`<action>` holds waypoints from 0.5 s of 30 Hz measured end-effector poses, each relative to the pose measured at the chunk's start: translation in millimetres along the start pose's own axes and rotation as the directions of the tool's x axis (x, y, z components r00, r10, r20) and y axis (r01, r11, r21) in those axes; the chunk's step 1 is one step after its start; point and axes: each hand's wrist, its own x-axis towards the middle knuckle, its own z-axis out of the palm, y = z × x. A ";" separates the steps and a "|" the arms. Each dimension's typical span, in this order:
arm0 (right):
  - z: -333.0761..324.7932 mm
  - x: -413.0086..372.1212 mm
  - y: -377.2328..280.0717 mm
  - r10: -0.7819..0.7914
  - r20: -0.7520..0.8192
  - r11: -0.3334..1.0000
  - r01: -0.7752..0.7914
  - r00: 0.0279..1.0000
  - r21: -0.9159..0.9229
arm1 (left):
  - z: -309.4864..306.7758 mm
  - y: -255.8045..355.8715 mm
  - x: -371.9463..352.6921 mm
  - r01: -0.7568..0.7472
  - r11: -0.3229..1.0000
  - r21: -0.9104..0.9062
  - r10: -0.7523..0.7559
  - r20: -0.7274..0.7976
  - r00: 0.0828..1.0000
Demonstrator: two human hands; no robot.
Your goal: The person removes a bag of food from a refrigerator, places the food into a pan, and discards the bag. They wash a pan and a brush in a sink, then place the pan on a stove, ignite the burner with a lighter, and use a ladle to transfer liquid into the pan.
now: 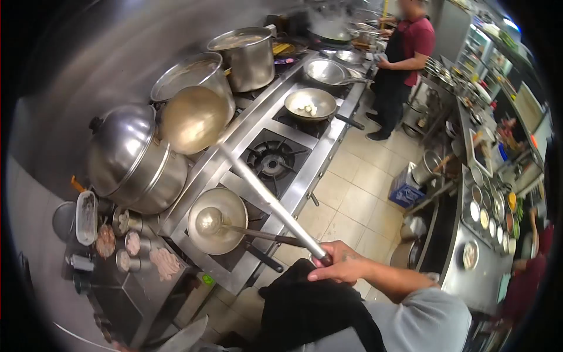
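My right hand (337, 264) is closed around the dark end of a long silver handle. The handle belongs to a large ladle (196, 120), raised over the stove with its round metal bowl at the upper left. Below it, a light-coloured pan (202, 243) rests on the near burner, its black handle pointing toward me. A second ladle (209, 221) lies in that pan, and its long handle reaches out close to my right hand. My left hand cannot be made out in the view.
Large pots (243, 61) and a domed steamer (126, 149) line the wall. A pan with white pieces (311, 104) sits farther along. Several ingredient containers (134, 242) stand at left. A person in a red shirt (413, 44) works at the far end. A counter (469, 281) runs along the right.
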 end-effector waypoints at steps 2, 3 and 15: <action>-36.5 -26.5 21.0 -0.003 -0.123 0.994 0.016 0.992 0.104 | 19.1 50.9 -40.8 0.003 0.989 -0.149 0.000 0.017 1.000; -55.1 -38.1 31.0 -0.043 -0.161 0.994 0.058 0.986 0.090 | 30.3 79.1 -71.1 0.027 0.974 -0.227 -0.021 0.027 0.999; -192.1 -205.3 103.2 0.024 -0.607 0.956 0.159 0.795 0.246 | 338.3 298.3 -422.8 -0.654 0.660 -0.370 0.668 0.687 0.285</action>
